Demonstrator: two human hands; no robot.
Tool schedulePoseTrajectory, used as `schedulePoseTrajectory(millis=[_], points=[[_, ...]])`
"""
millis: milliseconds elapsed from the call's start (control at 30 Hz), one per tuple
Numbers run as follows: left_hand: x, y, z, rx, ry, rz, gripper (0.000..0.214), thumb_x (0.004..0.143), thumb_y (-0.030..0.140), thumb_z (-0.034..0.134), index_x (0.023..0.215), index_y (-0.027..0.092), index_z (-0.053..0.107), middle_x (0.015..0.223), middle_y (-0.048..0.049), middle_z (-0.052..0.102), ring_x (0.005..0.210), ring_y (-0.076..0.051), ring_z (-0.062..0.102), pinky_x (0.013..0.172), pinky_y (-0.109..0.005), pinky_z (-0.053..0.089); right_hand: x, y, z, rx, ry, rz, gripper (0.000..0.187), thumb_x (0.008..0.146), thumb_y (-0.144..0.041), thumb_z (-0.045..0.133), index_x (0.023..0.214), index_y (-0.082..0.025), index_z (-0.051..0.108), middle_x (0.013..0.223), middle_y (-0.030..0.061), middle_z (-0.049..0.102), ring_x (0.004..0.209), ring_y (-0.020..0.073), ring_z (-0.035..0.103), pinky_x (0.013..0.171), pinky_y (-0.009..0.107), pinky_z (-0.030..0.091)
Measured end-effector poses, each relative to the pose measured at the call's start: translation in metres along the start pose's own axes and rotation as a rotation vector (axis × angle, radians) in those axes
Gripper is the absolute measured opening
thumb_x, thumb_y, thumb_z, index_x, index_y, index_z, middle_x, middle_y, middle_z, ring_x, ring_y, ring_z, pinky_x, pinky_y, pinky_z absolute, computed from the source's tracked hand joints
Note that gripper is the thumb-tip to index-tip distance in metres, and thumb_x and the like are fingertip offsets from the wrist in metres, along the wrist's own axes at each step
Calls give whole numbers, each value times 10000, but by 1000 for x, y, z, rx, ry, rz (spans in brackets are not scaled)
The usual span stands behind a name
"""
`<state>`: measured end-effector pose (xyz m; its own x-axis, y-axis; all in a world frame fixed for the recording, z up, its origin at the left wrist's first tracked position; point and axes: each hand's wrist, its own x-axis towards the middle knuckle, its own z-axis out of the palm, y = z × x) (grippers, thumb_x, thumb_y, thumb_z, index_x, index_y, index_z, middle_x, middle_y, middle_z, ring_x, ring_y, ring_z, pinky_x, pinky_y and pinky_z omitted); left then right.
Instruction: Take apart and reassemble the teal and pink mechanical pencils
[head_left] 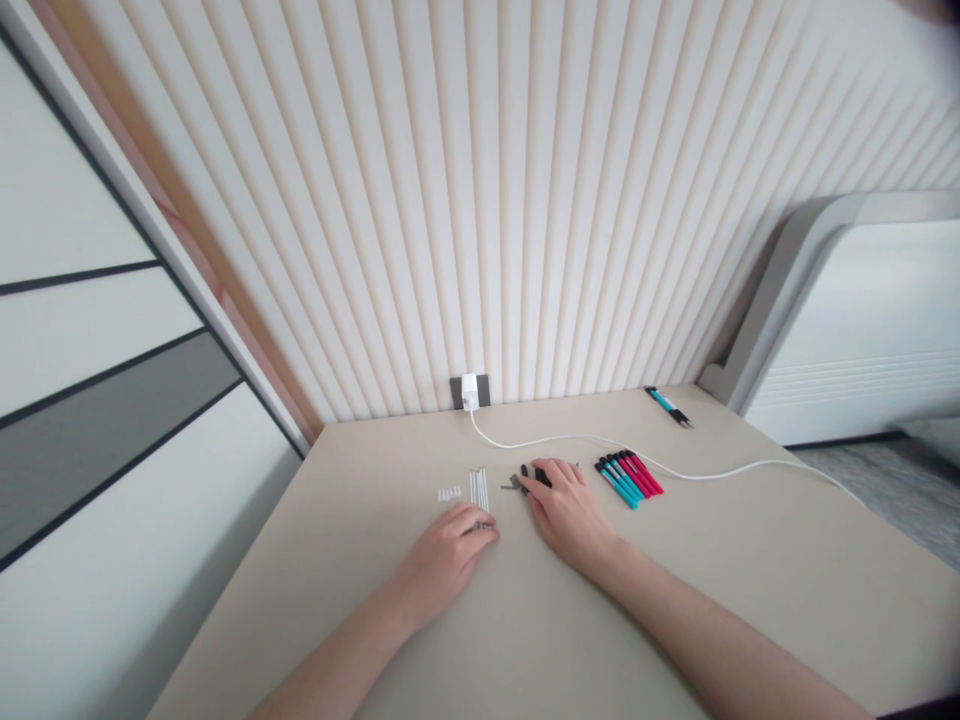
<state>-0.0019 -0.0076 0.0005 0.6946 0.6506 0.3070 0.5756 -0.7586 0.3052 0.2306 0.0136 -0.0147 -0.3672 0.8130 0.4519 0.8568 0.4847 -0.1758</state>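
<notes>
In the head view, the left hand (448,556) is seen palm down at the lower centre of the frame. Its fingertips are laid against the near ends of a small bundle of thin white tubes (478,487), whose long axis runs up the frame, away from the wrist. Whether anything is pinched there cannot be told. Just left of the tubes, a few short white pieces (450,493) are laid.

The right hand (568,512) is spread flat, fingers apart, over small black parts (537,477) at centre frame; nothing is clamped. Right of it a row of teal and red pens (630,477) is lined up slantwise on the bench (750,560), crossed behind by a white cable (712,470).
</notes>
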Motion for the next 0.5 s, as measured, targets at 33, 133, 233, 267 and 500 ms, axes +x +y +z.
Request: schedulePoseTrajectory(millis=[33, 133, 233, 267, 500], points=[[0, 1, 0, -7, 1, 2, 286, 930, 75, 448, 1039, 200, 681, 1048, -66, 646, 1029, -196, 581, 941, -358, 503, 0, 1, 0, -1, 0, 1, 268, 899, -145, 540, 1110, -229, 683, 1191, 110, 599, 1111, 259, 512, 943, 403, 396], [1, 1, 1, -25, 5, 5, 270, 955, 114, 447, 1038, 209, 686, 1023, -60, 650, 1008, -187, 586, 916, -337, 507, 0, 3, -1, 3, 0, -1, 259, 897, -128, 538, 1084, -224, 689, 1155, 102, 619, 1091, 248, 523, 942, 395, 393], [1, 1, 1, -25, 2, 3, 272, 963, 119, 440, 1046, 211, 682, 1017, -56, 650, 1005, -182, 584, 909, -324, 505, 0, 6, -2, 11, 9, 7, 232, 906, -135, 538, 1055, -222, 695, 1136, 89, 628, 1085, 238, 525, 948, 389, 385], [1, 1, 1, -24, 2, 4, 270, 964, 121, 439, 1047, 208, 681, 1015, -57, 649, 1006, -181, 583, 909, -320, 504, 0, 7, -2, 12, 13, 10, 222, 906, -139, 545, 1045, -221, 697, 1132, 84, 630, 1082, 235, 526, 949, 388, 383], [2, 2, 1, -15, 21, 13, 250, 952, 120, 457, 1018, 203, 683, 991, -58, 653, 976, -188, 591, 891, -334, 508, 3, 9, -1, 3, 32, 20, 143, 898, -176, 595, 963, -223, 713, 1078, 64, 656, 1046, 230, 541, 935, 387, 379]])
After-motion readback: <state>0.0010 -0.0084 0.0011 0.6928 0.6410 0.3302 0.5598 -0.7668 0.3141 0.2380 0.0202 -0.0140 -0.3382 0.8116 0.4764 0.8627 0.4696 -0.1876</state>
